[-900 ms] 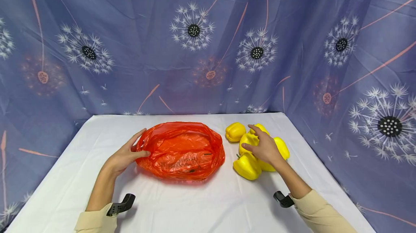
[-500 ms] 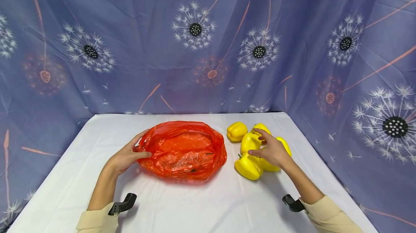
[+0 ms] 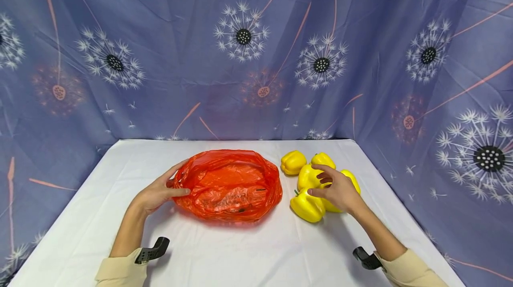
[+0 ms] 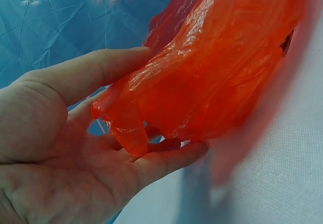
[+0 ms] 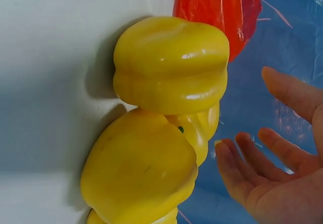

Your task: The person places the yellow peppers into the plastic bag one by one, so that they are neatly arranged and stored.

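On the white-covered table (image 3: 236, 251), left of centre, we had the red plastic bag (image 3: 232, 180), mouth gaping upward and toward the head camera. Dark print showed on its near side; too small for us to read.

Left hand (image 3: 158, 191): at the bag's left end, thumb and fingers spread wide and fairly straight. In the left wrist view we saw thin plastic running between them, thumb on one side, fingers on the other. Contact, but no tight pinch that we could see; a visible gap stood between palm and plastic.

Right of the bag, well apart from the left hand, we counted at least six yellow peppers (image 3: 306, 178) in a loose cluster. We could see a green stem on the nearest one.

Right hand (image 3: 336, 189): above the cluster, thumb parted from loosely bent fingers, holding nothing. The right wrist view gave us clearance between fingertips and peppers.

Both arms wore beige sleeves (image 3: 122, 271), each with a black device (image 3: 152, 251) at the cuff. Behind the table we had a blue-purple curtain (image 3: 180, 55) printed with dandelions.
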Demonstrator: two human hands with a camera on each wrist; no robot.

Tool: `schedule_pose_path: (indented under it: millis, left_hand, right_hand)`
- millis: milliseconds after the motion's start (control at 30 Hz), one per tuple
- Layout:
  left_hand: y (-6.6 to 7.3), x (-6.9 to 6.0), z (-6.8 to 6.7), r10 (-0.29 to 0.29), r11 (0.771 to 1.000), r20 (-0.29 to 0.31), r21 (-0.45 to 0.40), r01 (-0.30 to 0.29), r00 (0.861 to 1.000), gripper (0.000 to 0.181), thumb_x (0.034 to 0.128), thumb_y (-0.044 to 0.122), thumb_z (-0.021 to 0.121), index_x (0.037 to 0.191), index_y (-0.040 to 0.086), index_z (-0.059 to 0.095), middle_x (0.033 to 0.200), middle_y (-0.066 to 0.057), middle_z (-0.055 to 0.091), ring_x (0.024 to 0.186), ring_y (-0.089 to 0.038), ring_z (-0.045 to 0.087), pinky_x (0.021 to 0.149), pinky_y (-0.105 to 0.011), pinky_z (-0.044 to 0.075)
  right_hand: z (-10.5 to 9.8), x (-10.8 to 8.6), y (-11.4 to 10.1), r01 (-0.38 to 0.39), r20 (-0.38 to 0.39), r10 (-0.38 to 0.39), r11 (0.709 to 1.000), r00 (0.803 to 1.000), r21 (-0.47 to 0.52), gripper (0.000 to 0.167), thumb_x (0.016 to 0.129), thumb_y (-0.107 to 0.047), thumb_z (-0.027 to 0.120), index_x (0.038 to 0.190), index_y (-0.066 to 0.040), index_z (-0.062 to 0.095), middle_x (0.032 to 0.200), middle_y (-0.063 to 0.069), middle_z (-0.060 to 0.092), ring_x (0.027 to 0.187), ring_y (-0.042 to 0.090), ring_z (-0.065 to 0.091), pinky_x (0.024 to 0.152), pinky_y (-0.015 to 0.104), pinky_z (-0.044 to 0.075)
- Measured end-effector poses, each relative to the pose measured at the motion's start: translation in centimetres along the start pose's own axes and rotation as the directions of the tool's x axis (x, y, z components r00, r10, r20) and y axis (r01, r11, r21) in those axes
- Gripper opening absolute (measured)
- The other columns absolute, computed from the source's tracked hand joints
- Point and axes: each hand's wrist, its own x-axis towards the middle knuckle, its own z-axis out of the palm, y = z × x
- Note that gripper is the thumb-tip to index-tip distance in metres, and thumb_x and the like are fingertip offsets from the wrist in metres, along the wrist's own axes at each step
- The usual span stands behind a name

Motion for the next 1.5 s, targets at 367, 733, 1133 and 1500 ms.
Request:
schedule_pose_path:
  millis: [367,733,1133,1500]
  left_hand:
    - [0.2,0.0,0.2,0.005,0.998,-0.016,0.066,-0.004,1.0,0.093,0.0886,0.009,0.074,0.163,0.019,0.019,0.137,-0.039,0.049,0.105,-0.029,0.067,0.087,-0.03,0.056]
    - [1.9,-1.0,-0.5,0.032,0.993,-0.133,0.12,-0.016,0.991,0.1,0.0886,0.017,0.077,0.164,0.027,0.013,0.163,-0.026,0.028,0.147,-0.046,0.034,0.104,-0.027,0.046]
    - [3.2,-1.1,0.2,0.023,0.999,-0.101,0.043,-0.018,0.995,0.098,0.0904,0.015,0.075,0.164,0.03,0.012,0.155,-0.029,0.041,0.15,-0.044,0.028,0.116,-0.074,0.009]
    - [1.5,0.0,0.7,-0.011,0.999,-0.051,0.043,0.013,0.999,0.093,0.0905,0.012,0.073,0.162,0.004,0.014,0.156,-0.028,0.039,0.15,-0.04,0.027,0.118,-0.041,0.032]
  right_hand:
    - [0.5,-1.0,-0.4,0.009,-0.022,-0.008,1.0,1.0,0.03,0.07,0.078,-0.029,0.087,0.138,-0.007,0.059,0.117,0.017,0.07,0.109,0.033,0.067,0.093,0.046,0.055]
    - [0.4,-0.9,-0.4,-0.002,-0.022,0.002,1.0,1.0,0.01,0.071,0.079,-0.031,0.086,0.14,-0.007,0.057,0.117,0.017,0.07,0.109,0.034,0.067,0.093,0.046,0.055]
    - [0.6,-0.9,-0.3,0.002,-0.031,-0.002,1.0,1.0,0.008,0.071,0.078,-0.032,0.087,0.138,-0.008,0.059,0.114,0.015,0.071,0.107,0.033,0.068,0.091,0.045,0.055]
    - [1.2,-1.1,-0.4,-0.004,-0.01,0.004,1.0,1.0,0.008,0.071,0.077,-0.029,0.088,0.138,-0.008,0.059,0.113,0.013,0.07,0.105,0.03,0.067,0.091,0.045,0.055]
